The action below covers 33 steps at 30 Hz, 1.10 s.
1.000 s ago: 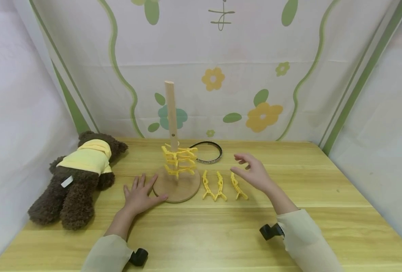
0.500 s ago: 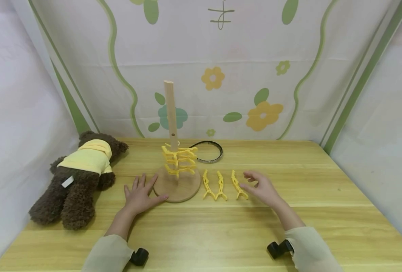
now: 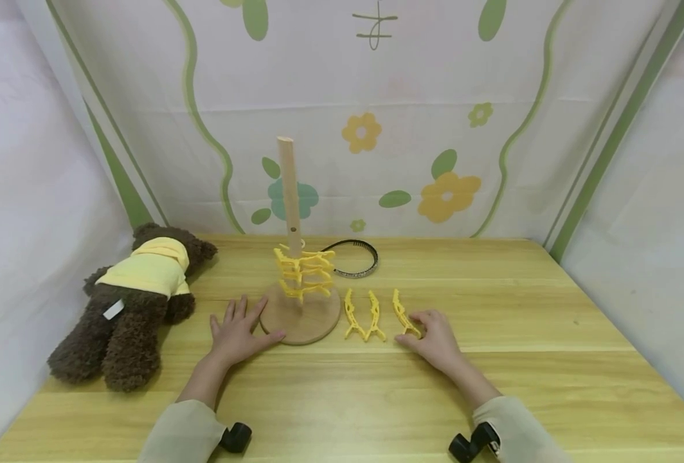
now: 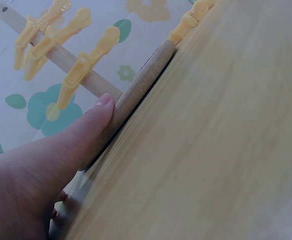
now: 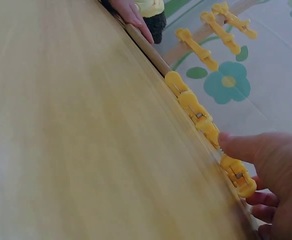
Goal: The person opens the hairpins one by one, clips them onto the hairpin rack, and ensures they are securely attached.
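Observation:
My left hand lies with straight fingers spread on the left edge of the round wooden base of a stand. Its thumb presses on the rim, as the left wrist view shows. Several yellow hair clips are clipped around the upright wooden post. At the right, the thumb and fingers of my right hand are curled to either side of the forked handle end of a yellow hair clip lying on the table. To its left lie two more yellow hair clips.
A black headband lies behind the stand. A brown teddy bear in a yellow top lies at the left. White cloth walls with flower prints enclose the wooden table.
My right hand first drew back to the right, clear of the rightmost clip, then came down and leftward onto its handle end. My left hand has stayed on the base.

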Motion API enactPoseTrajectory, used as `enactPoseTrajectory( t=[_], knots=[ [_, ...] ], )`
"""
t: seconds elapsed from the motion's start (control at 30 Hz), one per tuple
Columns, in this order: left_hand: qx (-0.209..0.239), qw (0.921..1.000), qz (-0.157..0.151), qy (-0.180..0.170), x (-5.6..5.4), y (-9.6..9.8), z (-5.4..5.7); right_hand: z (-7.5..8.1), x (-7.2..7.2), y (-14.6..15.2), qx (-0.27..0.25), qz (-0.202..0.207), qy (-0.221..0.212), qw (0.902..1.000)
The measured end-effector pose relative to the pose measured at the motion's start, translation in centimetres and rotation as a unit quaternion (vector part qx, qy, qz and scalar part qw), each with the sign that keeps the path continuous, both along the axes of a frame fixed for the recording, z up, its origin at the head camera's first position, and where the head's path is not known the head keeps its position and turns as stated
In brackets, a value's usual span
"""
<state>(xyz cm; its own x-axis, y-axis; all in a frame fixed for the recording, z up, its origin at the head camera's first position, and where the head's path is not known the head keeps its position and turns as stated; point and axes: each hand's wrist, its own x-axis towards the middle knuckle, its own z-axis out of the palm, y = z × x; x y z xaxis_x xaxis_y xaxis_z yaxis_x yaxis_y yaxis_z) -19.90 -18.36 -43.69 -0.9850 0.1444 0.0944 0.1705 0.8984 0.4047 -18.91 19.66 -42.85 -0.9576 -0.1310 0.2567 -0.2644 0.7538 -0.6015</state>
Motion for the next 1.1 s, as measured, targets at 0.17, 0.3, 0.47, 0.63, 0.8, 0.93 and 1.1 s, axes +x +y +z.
enactPoseTrajectory(
  t=[0.17, 0.3, 0.47, 0.63, 0.8, 0.93, 1.1],
  knots=[
    [0.002, 1.0000, 0.000, 0.002, 0.0, 0.0, 0.0, 0.0, 0.1, 0.0, 0.022, -0.022, 0.010, 0.9995],
    [0.003, 1.0000, 0.000, 0.002, 0.0, 0.0, -0.1, 0.1, 0.0, 0.4, 0.033, -0.036, 0.008, 0.9988],
    [0.002, 1.0000, -0.002, 0.006, 0.1, 0.1, 0.1, 0.0, -0.3, 1.2, 0.036, -0.054, 0.010, 0.9979],
    [0.006, 1.0000, -0.003, 0.005, 0.2, 0.2, 0.4, -0.1, -0.6, 1.9, 0.023, -0.055, 0.013, 0.9982],
    [0.008, 1.0000, -0.004, 0.004, 0.3, 0.2, 0.4, 0.3, -0.8, 2.5, 0.002, -0.042, 0.014, 0.9990],
    [0.006, 1.0000, -0.003, 0.005, 0.2, 0.1, 0.3, 1.0, -0.9, 3.2, -0.027, -0.033, -0.024, 0.9988],
    [0.005, 1.0000, -0.002, 0.002, 0.1, 0.1, 0.3, 2.1, -1.0, 4.0, -0.061, -0.018, -0.079, 0.9949]
  ],
)
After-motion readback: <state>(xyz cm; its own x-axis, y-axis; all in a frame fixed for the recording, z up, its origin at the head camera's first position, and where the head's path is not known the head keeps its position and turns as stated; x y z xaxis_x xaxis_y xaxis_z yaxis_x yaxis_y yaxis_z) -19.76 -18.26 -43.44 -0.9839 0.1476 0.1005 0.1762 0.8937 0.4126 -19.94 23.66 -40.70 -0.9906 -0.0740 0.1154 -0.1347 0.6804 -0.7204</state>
